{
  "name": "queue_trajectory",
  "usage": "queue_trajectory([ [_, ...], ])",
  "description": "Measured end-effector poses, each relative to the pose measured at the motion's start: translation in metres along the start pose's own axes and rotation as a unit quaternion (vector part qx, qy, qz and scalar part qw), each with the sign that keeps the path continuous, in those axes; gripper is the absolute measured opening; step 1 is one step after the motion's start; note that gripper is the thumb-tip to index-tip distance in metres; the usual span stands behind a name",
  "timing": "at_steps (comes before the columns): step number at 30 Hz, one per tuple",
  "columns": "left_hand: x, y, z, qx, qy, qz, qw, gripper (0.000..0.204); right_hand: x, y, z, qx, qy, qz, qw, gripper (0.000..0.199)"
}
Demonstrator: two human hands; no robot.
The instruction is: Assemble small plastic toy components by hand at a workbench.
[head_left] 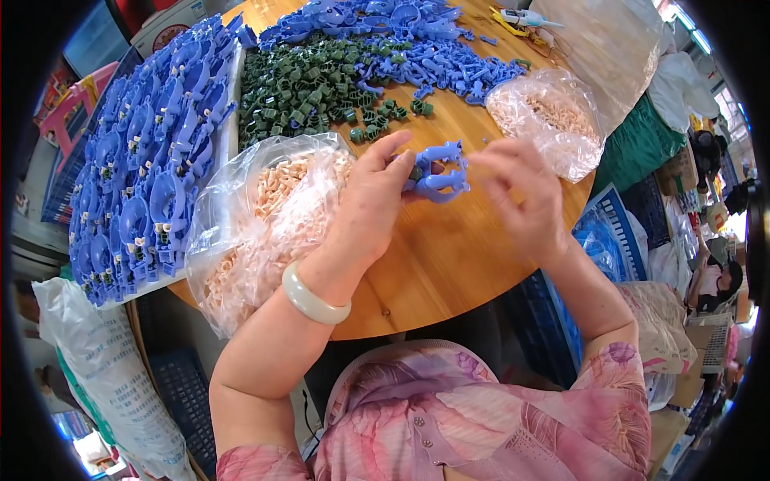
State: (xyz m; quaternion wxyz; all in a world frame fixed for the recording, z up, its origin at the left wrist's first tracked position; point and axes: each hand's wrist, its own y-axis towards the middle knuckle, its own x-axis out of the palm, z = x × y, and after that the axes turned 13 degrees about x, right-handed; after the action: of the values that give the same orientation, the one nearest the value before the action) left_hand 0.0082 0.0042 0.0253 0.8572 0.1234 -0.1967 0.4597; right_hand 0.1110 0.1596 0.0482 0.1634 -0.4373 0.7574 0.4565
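My left hand (373, 192), with a pale bangle (313, 297) on its wrist, is closed on a blue plastic part (439, 172) with curved prongs. A bit of dark green shows at the part's base, beside my fingertips. Just to the right of the blue part is my right hand (523, 192), slightly blurred, its fingers apart and with nothing visible in them. Under my left forearm lies a clear plastic bag (265, 200) of small beige pieces. Loose dark green pieces (301, 88) are heaped beyond it, next to a pile of small blue pieces (441, 64).
At the left, rows of blue assemblies (148, 160) cover a white-edged board. A second bag of beige pieces (549, 116) sits at the right of the round wooden table (433, 272). Yellow-handled cutters (517, 24) lie at the back. Sacks and blue crates (172, 393) stand around the table.
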Motion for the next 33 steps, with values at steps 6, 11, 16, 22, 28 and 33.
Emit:
queue_trajectory([
  [6,0.002,-0.001,0.011,0.050,-0.005,-0.058,0.997,0.037,-0.004,0.009,0.030,0.295,0.257,-0.115,0.913,0.031],
  [11,0.000,0.002,0.010,0.097,0.038,-0.105,0.989,0.036,-0.001,0.011,0.037,0.295,0.399,-0.219,0.840,0.035],
  [16,-0.006,0.004,0.005,0.194,0.159,-0.136,0.958,0.035,0.000,0.017,0.045,0.191,0.385,-0.177,0.885,0.032],
  [22,-0.004,0.001,0.006,0.267,0.312,-0.132,0.902,0.029,0.003,0.019,0.055,0.039,0.292,-0.116,0.949,0.035],
  [28,0.001,0.003,0.015,0.274,0.385,-0.137,0.871,0.029,-0.003,0.023,0.053,-0.023,0.229,-0.073,0.970,0.035],
  [33,0.002,0.002,0.022,0.234,0.416,-0.161,0.864,0.035,0.002,0.025,0.063,-0.055,0.190,-0.059,0.979,0.037],
])
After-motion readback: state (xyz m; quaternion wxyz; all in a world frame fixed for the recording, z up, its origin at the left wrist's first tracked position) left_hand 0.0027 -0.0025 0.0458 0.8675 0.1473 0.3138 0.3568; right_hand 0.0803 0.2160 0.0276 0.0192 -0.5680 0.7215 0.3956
